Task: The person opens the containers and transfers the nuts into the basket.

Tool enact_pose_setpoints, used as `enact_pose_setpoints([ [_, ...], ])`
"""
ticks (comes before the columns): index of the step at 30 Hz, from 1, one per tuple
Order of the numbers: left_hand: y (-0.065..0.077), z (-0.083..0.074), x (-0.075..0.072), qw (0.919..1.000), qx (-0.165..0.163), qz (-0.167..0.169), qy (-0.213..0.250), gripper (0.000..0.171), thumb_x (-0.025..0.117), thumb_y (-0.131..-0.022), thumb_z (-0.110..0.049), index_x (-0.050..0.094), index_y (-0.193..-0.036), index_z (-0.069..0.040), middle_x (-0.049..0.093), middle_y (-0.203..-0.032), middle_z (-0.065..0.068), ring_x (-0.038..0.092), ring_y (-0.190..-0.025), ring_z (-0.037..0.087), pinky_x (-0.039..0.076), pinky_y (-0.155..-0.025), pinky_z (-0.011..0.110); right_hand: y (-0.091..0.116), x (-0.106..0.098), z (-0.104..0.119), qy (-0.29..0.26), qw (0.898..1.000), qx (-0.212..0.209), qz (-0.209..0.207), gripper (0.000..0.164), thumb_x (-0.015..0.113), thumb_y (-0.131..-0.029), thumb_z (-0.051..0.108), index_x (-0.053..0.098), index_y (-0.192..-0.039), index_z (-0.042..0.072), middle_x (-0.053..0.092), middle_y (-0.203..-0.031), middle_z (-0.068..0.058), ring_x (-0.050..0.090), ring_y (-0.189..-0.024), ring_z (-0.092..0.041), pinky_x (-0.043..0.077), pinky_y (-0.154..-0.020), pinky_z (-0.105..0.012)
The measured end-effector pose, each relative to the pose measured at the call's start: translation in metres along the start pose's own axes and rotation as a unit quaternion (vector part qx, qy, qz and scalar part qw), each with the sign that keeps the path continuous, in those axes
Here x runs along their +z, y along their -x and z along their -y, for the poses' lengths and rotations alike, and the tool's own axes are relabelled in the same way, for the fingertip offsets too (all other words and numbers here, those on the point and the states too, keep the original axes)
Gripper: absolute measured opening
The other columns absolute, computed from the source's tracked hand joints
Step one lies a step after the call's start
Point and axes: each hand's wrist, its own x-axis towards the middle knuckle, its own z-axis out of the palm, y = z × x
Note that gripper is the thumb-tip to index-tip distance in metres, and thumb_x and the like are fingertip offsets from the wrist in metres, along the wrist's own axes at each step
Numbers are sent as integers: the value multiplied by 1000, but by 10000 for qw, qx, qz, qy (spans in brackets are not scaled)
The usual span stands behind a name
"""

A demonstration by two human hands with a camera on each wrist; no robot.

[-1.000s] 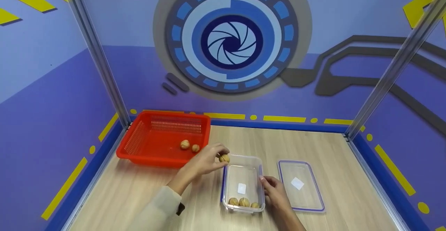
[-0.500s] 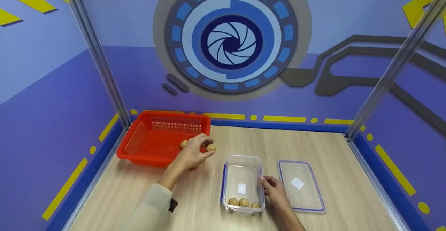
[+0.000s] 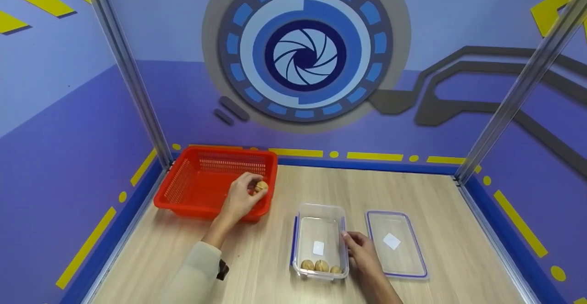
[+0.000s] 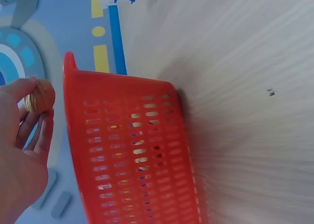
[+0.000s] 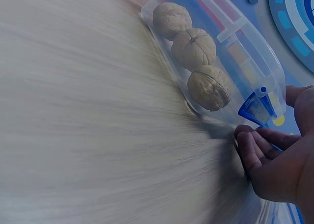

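My left hand (image 3: pixel 239 198) is over the right part of a red plastic basket (image 3: pixel 181 208), pinching a walnut (image 3: pixel 261 186) between thumb and fingers. In the left wrist view this walnut (image 4: pixel 40 96) is above the basket's rim (image 4: pixel 73 101). The hand hides part of the basket's floor in the head view. My right hand (image 3: pixel 363 252) holds a clear plastic food container (image 3: pixel 320 230) at its right side, thumb at the rim. Three walnuts (image 3: pixel 321 266) lie in a row at the container's near end; the right wrist view shows these walnuts (image 5: pixel 194 48) through the wall.
A clear lid (image 3: pixel 403 258) with a blue-purple seal lies on the wooden table (image 3: pixel 367 189) to the right of the container. Printed blue-purple panels (image 3: pixel 174 107) with metal posts (image 3: pixel 133 79) enclose the table at the back and sides.
My left hand has moved left and away from me, carrying the walnut from the container's left edge to over the red basket. The right hand and container have stayed put.
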Motion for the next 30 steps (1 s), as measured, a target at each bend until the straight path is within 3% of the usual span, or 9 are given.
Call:
enact_pose_setpoints([
  [11, 7, 19, 5, 9986, -341, -170, -356, 34, 87, -90, -13, 71, -120, -8, 69, -114, 6, 67, -103, 21, 60, -93, 40, 1, 0, 5, 6, 10000, 17, -53, 42, 63, -108, 22, 61, -127, -16, 69, -112, -22, 70, -96, -30, 60, -75, -32],
  [17, 7, 22, 8, 9986, -263, -174, -414, 33, 86, -91, -14, 71, -120, -7, 70, -114, 6, 67, -102, 23, 59, -93, 44, 6, -1, 15, -56, 10000, 72, -23, 42, 61, -109, 18, 58, -128, -19, 67, -115, -29, 69, -98, -33, 61, -78, -36],
  [30, 9, 21, 8, 9967, -573, -111, -561, 37, 85, -92, -16, 71, -123, -4, 69, -117, 7, 66, -107, 24, 57, -97, 44, 1, 0, 2, 75, 9999, 21, -73, 47, 64, -108, 30, 62, -130, -12, 69, -115, -19, 69, -96, -25, 60, -78, -33],
])
